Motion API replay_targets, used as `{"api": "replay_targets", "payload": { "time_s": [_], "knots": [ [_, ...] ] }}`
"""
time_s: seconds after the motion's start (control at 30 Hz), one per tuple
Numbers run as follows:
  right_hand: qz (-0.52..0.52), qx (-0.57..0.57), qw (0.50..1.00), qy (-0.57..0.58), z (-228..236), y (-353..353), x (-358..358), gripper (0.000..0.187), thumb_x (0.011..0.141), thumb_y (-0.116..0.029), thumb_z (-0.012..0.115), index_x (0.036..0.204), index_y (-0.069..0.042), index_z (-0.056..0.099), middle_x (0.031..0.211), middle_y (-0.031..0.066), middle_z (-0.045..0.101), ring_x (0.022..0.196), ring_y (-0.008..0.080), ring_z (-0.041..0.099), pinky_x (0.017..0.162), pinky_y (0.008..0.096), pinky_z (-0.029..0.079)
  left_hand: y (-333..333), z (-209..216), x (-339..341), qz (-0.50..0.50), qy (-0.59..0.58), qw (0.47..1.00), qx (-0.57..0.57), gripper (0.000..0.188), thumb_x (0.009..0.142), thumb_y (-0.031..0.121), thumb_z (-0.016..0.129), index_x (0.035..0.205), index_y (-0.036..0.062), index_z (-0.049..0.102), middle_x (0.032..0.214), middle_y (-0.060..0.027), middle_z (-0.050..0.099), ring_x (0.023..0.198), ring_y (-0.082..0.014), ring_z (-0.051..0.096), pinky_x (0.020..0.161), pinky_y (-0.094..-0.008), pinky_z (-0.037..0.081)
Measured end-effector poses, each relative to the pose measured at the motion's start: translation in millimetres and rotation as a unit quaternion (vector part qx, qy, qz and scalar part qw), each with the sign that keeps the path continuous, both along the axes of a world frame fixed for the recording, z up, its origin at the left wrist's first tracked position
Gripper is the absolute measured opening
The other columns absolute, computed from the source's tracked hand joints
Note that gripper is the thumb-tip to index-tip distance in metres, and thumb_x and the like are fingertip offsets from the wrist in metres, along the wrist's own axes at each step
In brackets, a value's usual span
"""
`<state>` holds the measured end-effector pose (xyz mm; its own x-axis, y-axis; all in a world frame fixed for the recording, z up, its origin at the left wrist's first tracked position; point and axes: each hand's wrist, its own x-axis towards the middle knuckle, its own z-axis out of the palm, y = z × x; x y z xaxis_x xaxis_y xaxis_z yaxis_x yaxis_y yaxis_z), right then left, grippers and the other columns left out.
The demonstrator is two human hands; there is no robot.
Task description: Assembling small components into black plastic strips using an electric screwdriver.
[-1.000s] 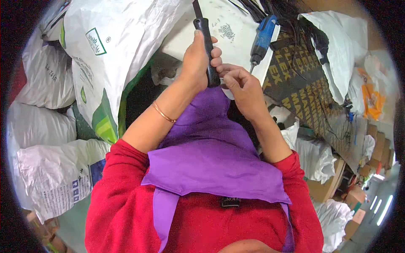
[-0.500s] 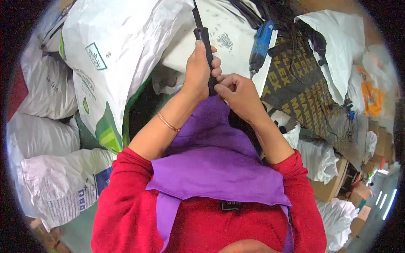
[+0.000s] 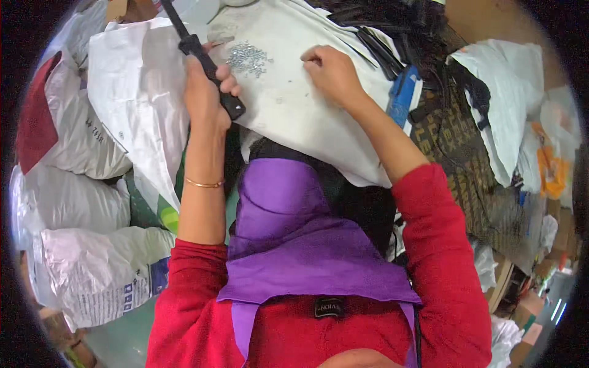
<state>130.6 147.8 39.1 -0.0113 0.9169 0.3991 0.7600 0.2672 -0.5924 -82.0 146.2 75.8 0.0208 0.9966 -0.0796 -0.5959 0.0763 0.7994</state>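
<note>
Head view: we identify the black-handled tool in the left hand, at the upper left, beside the off-white sheet. Its handle is dark and elongated, with a flared collar at the upper end and a blunt lower end carrying a small pale mark. A narrow, straight, dark shaft leaves the collar and runs toward the upper edge of the view. We note that the tool is tilted, its shaft pointing up and to the left.

The left fingers are wrapped firmly around the handle, with the thumb laid along it. The right hand is over the sheet with its fingers curled inward and the thumb near the forefinger; we cannot tell whether a small item is pinched there.

Between the hands, we find a loose cluster of small, shiny, silvery metal pieces on the sheet. The sheet is smooth and dotted with a few dark specks, and its lower border is curved.

A blue power driver with a rounded body lies right of the sheet. At left, we see a thin, creased white plastic bag.
</note>
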Motion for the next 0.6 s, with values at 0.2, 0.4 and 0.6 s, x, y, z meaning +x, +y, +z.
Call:
{"api": "replay_targets", "payload": {
  "time_s": [0.2,0.4,0.6],
  "knots": [
    [0.095,0.134,0.975,-0.147,-26,76,-87,0.038,0.072,-0.032,0.061,0.104,-0.011,0.06,0.112,0.0116,0.056,0.101,0.03,0.053,0.084,0.0417,0.043,22,4,-20,-0.064,-0.132,0.989,-0.016,0.045,0.096,0.044,0.028,0.12,0.0076,0.042,0.066,0.0011,0.034,0.051,-0.0086,0.031,0.049,-0.0243,0.032],
    [0.153,0.054,0.965,-0.205,-30,99,-101,0.035,0.066,-0.027,0.061,0.097,-0.011,0.064,0.101,0.0125,0.059,0.097,0.0317,0.053,0.08,0.0392,0.044,20,3,-14,-0.055,-0.186,0.981,0.002,0.045,0.096,0.044,0.028,0.117,0.0078,0.043,0.065,0.0001,0.035,0.052,-0.0095,0.032,0.049,-0.0249,0.032],
    [0.126,0.133,0.977,-0.113,-39,100,-52,0.018,0.072,-0.024,0.063,0.084,-0.011,0.064,0.088,0.0104,0.06,0.087,0.0318,0.055,0.074,0.0378,0.045,14,-8,4,-0.067,-0.142,0.987,0.032,0.046,0.094,0.047,0.035,0.117,0.0076,0.039,0.063,-0.0032,0.041,0.049,-0.0104,0.037,0.044,-0.0255,0.036]
  ]
}}
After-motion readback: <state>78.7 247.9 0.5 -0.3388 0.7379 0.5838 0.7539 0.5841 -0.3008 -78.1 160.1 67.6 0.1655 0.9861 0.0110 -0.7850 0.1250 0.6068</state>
